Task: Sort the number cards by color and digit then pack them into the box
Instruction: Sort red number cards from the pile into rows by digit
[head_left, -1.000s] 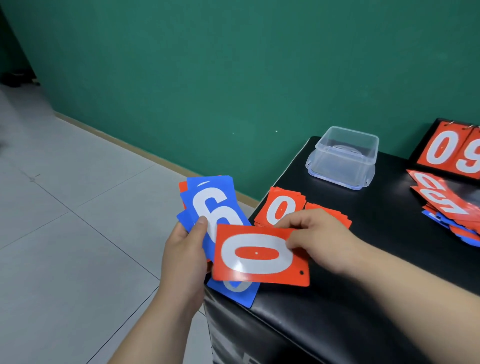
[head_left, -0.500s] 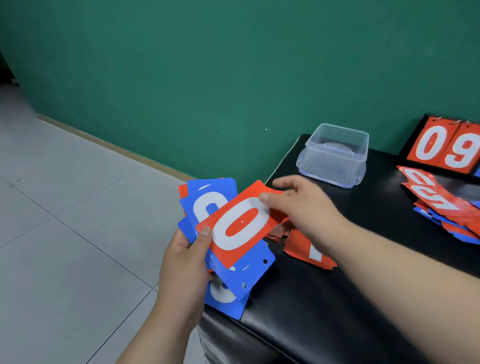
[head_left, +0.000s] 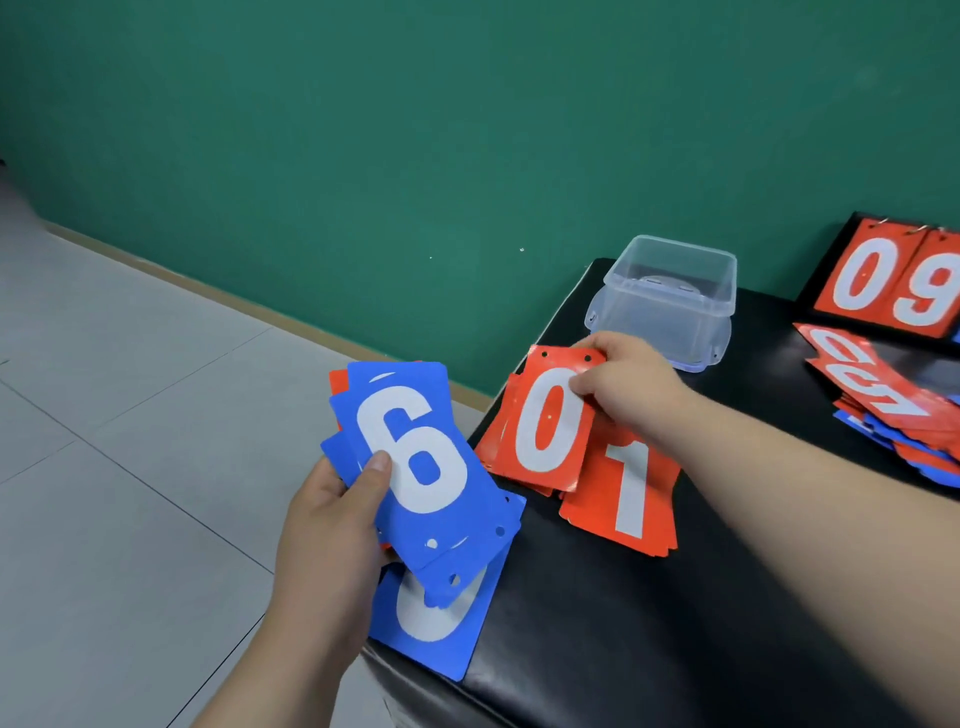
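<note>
My left hand (head_left: 332, 525) grips a fanned stack of cards (head_left: 415, 457), a blue 6 on top, blue and red cards behind it. My right hand (head_left: 628, 379) pinches the top edge of a red 0 card (head_left: 545, 431), which lies on a pile of red cards at the black surface's left corner. Beside that pile sits a red 1 pile (head_left: 628, 493). A blue card (head_left: 431, 629) lies at the near edge under the stack. The clear plastic box (head_left: 670, 291) stands behind my right hand, nothing visibly inside it.
A flip scoreboard (head_left: 893, 280) showing 0 and 9 stands at the back right. A loose heap of red and blue cards (head_left: 883, 400) lies in front of it. The black padded surface (head_left: 675, 623) ends at its left edge above a tiled floor; a green wall is behind.
My right hand carried the red 0 card away from the stack in my left hand and set it onto the red pile. The blue 6 now shows on top.
</note>
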